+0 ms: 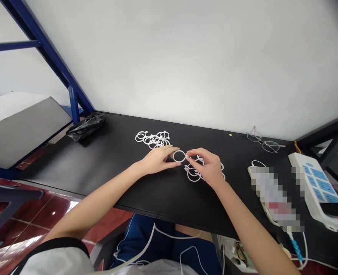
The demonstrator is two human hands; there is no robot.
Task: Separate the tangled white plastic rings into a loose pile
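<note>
A small white ring (179, 162) is held up between my two hands over the black table. The thumb and fingers of my left hand (156, 159) curve around its left side, touching its edge. My right hand (207, 165) pinches the ring's right side between thumb and fingertips, where its joint is mostly hidden. Under and beside my right hand lies a group of similar white rings (193, 180), partly covered by it. Another pile of white rings with small knobs (142, 136) lies just beyond my left hand.
On the black table (100, 160) are a crumpled black plastic bag (86, 126) at far left, eyeglasses (263, 143) at back right, a blurred phone (274, 198) on a cable, and a white power strip (317, 187). A white wall stands behind. White cables hang over my lap.
</note>
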